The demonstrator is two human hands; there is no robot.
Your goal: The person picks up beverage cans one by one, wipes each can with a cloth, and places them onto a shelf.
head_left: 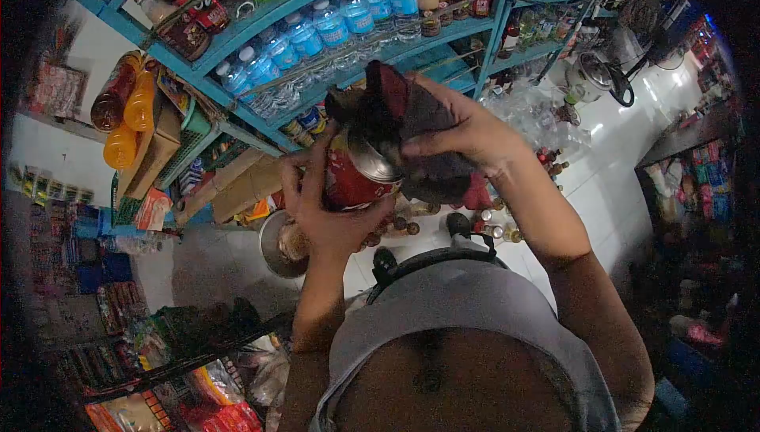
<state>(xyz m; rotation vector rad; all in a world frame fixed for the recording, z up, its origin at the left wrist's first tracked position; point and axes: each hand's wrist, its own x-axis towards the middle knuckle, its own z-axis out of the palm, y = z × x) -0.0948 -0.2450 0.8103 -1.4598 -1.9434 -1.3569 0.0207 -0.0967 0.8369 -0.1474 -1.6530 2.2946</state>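
- Closest to the camera is my own grey shirt (475,305), with both forearms reaching up and away from it.
- My left hand (321,210) is wrapped around a red can (352,179), fingers curled up its side, holding it tilted out in front of me at about chest height.
- My right hand (467,131) is clenched on a dark cloth (412,127) and presses it down onto the can's silver top, so cloth and can are touching.
- Just past my hands, down on the white tiled floor (617,163), there's a round metal bowl (281,246) and a bunch of small bottles (495,230) standing near each other.
- Further back is the blue shelf rack (317,60): a row of water bottles (317,32) across it, and soda bottles on the level above.
- Off to the left of the rack, orange drink bottles (131,108) next to some cardboard boxes (245,187).
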